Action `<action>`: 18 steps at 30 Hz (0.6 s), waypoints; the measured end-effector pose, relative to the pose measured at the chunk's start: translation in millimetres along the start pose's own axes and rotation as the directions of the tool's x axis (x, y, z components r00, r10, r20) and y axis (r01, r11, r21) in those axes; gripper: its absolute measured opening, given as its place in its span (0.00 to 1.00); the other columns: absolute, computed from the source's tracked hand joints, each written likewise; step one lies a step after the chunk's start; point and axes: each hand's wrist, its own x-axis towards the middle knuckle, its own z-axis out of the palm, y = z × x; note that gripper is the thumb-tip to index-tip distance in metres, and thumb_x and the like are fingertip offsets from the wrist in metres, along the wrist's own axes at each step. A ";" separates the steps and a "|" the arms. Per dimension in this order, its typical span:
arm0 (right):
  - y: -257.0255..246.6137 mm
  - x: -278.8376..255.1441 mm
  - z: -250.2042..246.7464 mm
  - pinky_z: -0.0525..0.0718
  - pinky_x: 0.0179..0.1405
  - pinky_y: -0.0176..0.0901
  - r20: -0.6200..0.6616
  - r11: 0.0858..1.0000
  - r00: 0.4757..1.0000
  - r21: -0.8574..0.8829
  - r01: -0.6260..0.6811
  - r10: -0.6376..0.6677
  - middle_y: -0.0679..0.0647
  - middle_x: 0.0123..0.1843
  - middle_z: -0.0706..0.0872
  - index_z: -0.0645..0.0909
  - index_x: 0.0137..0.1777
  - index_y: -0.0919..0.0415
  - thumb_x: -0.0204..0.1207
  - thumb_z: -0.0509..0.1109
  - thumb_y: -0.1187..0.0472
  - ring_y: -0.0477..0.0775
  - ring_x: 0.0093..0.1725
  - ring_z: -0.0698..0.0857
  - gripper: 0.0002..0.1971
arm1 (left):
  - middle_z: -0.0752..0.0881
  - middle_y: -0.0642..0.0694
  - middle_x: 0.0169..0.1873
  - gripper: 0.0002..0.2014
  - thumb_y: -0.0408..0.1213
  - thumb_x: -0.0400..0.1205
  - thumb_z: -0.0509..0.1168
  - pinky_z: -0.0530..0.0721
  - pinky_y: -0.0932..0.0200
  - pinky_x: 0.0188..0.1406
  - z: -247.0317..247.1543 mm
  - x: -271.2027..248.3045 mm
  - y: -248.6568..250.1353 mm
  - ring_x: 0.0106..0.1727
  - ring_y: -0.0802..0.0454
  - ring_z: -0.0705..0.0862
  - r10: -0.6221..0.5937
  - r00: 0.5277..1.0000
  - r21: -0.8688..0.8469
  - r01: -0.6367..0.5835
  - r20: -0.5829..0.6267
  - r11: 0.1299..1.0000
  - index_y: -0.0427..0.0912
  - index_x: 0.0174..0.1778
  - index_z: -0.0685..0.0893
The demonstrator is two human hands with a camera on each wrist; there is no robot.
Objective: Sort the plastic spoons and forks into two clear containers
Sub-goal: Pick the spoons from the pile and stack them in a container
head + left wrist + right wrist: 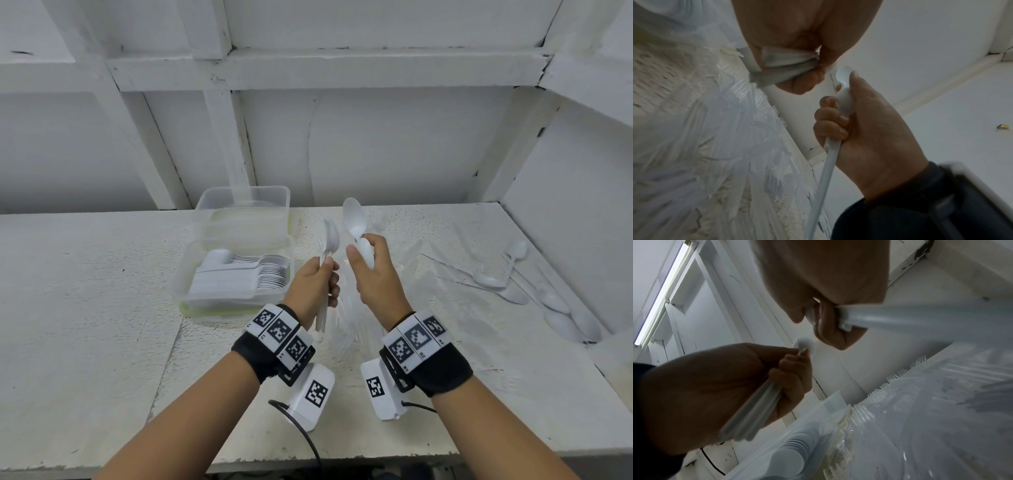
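My left hand point(325, 274) grips a bundle of white plastic spoons point(329, 240) upright by their handles; the left wrist view shows those handles point(785, 65) clamped in its fingers. Beside it, my right hand point(361, 248) holds white spoons point(354, 217) with a bowl pointing up; a long handle point(920, 316) runs out of its grip. The near clear container point(181, 274) holds a neat stack of spoons point(270, 274). A second clear container point(205, 205) stands behind it. Clear plastic forks point(346, 329) lie heaped on the table under and between my hands.
Loose white spoons point(513, 291) and clear cutlery lie scattered at the right, near the side wall point(565, 205). A white back wall with beams closes the table's far edge. The table's point(85, 308) left part is bare white board.
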 end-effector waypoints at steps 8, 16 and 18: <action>4.9 -3.9 2.3 0.85 0.52 0.51 -0.096 0.988 0.994 -0.155 0.028 -0.044 0.53 0.50 0.84 0.77 0.65 0.55 0.81 0.62 0.55 0.52 0.50 0.84 0.14 | 0.87 0.43 0.42 0.08 0.36 0.88 0.50 0.87 0.58 0.45 2.9 -1.1 -1.5 0.44 0.53 0.88 0.029 0.999 -0.082 -0.028 0.013 0.996 0.37 0.47 0.71; -2.7 -14.0 13.2 0.81 0.60 0.49 -0.004 0.980 1.000 -0.199 0.018 -0.020 0.53 0.52 0.72 0.82 0.62 0.58 0.81 0.61 0.55 0.55 0.58 0.78 0.14 | 0.84 0.45 0.38 0.12 0.35 0.88 0.52 0.82 0.67 0.25 5.6 -3.5 -1.3 0.33 0.57 0.85 0.032 0.999 -0.023 -0.032 -0.017 0.999 0.34 0.59 0.78; -2.2 -13.5 11.6 0.80 0.57 0.45 0.001 0.981 1.000 -0.194 0.008 -0.008 0.54 0.53 0.72 0.83 0.59 0.59 0.81 0.62 0.55 0.55 0.57 0.78 0.14 | 0.85 0.44 0.39 0.11 0.35 0.88 0.52 0.85 0.61 0.30 4.0 -4.6 -2.1 0.35 0.55 0.86 0.019 1.000 -0.004 -0.019 -0.002 1.000 0.36 0.57 0.78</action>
